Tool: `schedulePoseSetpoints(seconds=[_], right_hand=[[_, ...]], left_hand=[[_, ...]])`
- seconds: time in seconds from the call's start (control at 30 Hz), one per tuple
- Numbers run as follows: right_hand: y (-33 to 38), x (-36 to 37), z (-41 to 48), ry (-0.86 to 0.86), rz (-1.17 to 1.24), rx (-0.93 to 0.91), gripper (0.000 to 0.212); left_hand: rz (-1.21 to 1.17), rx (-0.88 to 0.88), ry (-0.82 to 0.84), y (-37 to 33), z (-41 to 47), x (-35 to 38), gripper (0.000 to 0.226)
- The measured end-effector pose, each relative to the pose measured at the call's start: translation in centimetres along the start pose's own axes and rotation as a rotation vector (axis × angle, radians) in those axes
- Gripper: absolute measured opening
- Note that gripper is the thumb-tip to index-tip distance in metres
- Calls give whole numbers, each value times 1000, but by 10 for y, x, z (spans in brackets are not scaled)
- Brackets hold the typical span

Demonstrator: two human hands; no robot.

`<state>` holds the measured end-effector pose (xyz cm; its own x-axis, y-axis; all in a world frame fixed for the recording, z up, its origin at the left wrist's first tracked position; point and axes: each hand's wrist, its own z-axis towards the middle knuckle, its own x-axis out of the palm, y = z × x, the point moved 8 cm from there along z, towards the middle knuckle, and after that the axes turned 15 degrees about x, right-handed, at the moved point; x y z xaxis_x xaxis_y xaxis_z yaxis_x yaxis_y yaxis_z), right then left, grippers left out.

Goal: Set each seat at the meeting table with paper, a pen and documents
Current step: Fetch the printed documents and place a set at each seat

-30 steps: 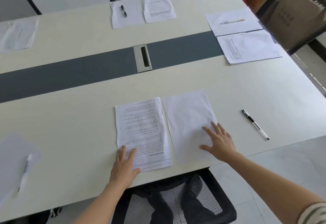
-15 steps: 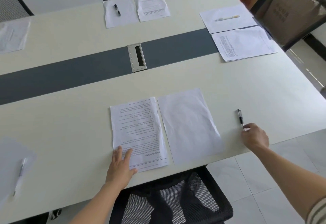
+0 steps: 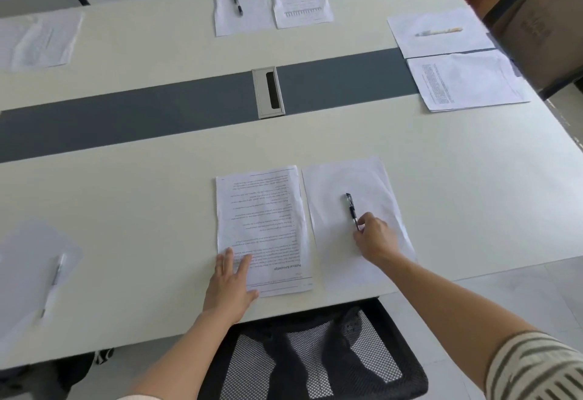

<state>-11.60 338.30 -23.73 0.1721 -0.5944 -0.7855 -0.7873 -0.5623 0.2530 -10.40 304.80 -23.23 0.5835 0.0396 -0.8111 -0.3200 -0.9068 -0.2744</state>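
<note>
At the near seat a printed document [image 3: 262, 223] lies beside a blank sheet [image 3: 334, 197] on the cream meeting table [image 3: 142, 197]. My right hand [image 3: 373, 237] pinches the lower end of a black pen [image 3: 351, 209], which lies on the blank sheet pointing away from me. My left hand [image 3: 230, 283] rests flat with straight fingers on the document's near left corner.
Other seats hold sets: paper with a black pen [image 3: 237, 4] and a document at the far side, paper with a white pen [image 3: 438, 32] and a document [image 3: 467, 79] at right, paper with a pen [image 3: 53, 279] at near left. A mesh chair [image 3: 315, 355] stands below me. A cable slot [image 3: 268, 92] sits mid-table.
My right hand left the blank sheet, took the pen from the bare table at the right, and carried it onto the blank sheet. The left hand stayed on the document.
</note>
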Motion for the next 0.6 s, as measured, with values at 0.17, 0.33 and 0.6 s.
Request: schedulePoseSetpoints(seconds=[0.17, 0.33, 0.6], right_hand=[[4, -5, -4, -4, -86, 8, 39], [3, -30, -47, -43, 2, -39, 36], [-5, -38, -167, 11, 181, -176, 19]], left_hand=[[83, 12, 18, -1, 3, -8, 77], [90, 40, -73, -7, 3, -29, 61], [-571, 167, -338, -25, -65, -62, 27]])
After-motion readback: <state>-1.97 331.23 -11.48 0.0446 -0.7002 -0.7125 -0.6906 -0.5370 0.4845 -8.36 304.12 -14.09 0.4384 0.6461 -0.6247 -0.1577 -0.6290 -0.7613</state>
